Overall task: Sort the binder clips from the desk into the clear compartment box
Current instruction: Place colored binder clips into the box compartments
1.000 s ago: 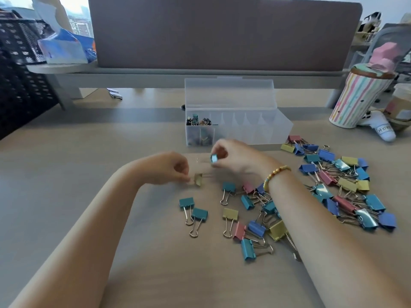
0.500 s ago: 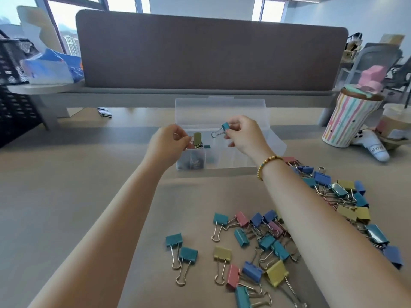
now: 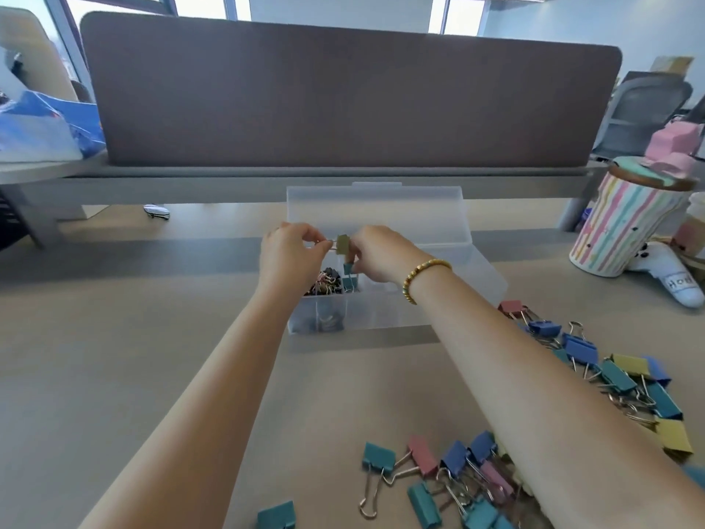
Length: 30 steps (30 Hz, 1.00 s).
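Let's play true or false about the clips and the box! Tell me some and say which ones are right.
1. The box has its lid open. True.
2. The left hand pinches a yellow clip over the box. True.
3. All the box's compartments are full. False: only the left end holds clips; the ones to the right look empty.
4. The right hand wears a bead bracelet at the wrist. True.
5. No clips are left on the desk. False: many lie loose near the right arm.
6. The striped cup stands left of the box. False: it stands to the right.
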### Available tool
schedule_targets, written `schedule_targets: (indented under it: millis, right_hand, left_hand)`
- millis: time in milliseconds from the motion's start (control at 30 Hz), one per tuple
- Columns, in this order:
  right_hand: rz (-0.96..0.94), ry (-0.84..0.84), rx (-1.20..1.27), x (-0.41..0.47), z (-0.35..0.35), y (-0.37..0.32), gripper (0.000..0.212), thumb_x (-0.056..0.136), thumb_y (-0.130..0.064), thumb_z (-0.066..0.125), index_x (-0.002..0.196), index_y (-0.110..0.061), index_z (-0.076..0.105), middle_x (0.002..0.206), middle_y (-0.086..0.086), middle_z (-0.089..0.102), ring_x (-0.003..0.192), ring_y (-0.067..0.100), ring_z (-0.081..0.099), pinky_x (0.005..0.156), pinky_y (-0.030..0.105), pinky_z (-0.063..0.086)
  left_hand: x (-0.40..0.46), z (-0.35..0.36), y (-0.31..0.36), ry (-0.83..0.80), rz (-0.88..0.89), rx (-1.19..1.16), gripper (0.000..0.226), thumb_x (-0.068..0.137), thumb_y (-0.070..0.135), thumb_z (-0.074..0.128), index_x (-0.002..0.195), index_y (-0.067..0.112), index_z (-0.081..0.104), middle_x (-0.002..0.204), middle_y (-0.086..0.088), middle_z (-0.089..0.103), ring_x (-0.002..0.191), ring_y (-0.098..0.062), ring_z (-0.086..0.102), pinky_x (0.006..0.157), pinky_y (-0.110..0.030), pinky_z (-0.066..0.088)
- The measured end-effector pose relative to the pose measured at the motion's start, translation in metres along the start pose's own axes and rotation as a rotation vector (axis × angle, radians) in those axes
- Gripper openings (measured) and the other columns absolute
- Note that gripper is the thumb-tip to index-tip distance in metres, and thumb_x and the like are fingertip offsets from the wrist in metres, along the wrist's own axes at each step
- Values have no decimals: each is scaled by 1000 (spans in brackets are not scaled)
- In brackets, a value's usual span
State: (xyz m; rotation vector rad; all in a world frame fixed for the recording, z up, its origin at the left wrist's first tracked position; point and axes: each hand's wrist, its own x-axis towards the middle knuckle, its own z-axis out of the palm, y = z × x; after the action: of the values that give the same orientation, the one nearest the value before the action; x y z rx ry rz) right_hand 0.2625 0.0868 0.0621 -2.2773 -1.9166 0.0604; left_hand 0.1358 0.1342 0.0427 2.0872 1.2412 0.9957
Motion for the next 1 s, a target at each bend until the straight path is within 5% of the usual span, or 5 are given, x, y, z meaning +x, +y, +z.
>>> schedule_targets:
  millis: [233,400,633,767,1000]
  right_hand:
    - [24,76,28,2,9,5,23,92,-3,47,104,-14,64,109,8,64,99,26,58,73,30,43]
    - [12,37,737,-11,-5,18,31,94,-4,43,121,-8,59,106,3,64,85,6,58,67,16,44]
    - [68,90,941,-18,-1,23,11,93,-15,56,102,-13,63,92,1,65,86,10,58,63,16,43]
    - [59,190,636,-24,-10,25,11,95,-10,48,102,-8,57,99,7,67,90,16,64,71,21,46]
    - [-48,-65,96,-26,-13,3,17,95,-15,52,106,-11,63,110,9,64,100,23,58,78,29,44]
  left_hand:
    - [5,7,-9,4,-7,-40,9,86,28,64,79,23,61,106,-6,62,110,-27,50,91,-38,44]
    - [6,8,-9,-3,-52,-42,9,86,32,64,81,24,62,113,-5,60,117,-26,47,89,-36,43]
    - [2,5,-5,-66,0,-94,7,89,30,58,87,24,60,99,-1,61,109,-27,51,87,-35,41]
    - [1,3,-11,-66,82,-27,19,93,22,49,108,19,60,110,-2,60,113,-25,46,93,-34,38]
    - [-6,3,-13,-158,79,169,19,92,19,50,103,19,66,115,-6,56,117,-28,37,83,-26,28]
